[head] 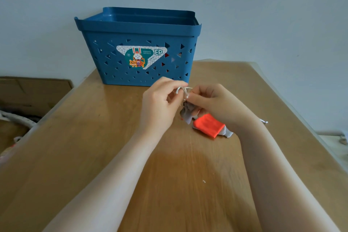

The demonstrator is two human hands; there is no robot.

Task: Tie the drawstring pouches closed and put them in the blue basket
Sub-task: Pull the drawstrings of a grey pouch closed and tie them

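Observation:
A small grey drawstring pouch (187, 113) hangs just above the table between my hands. Its white drawstring (183, 90) loops and crosses over the pouch's gathered neck. My left hand (160, 103) pinches one strand of the string with thumb and fingers. My right hand (216, 103) pinches the other strand and hides part of the pouch. An orange pouch (208, 126) lies flat on the table under my right wrist, with a grey cloth edge showing beneath it. The blue basket (139, 30) stands upright behind my hands at the table's far edge; red shows through its holes.
The wooden table (169, 175) stretches toward me between my forearms. A cardboard box (28, 92) and patterned cloth sit off the table's left side. A pale wall rises behind the basket. Another cord end (263, 121) peeks out by my right forearm.

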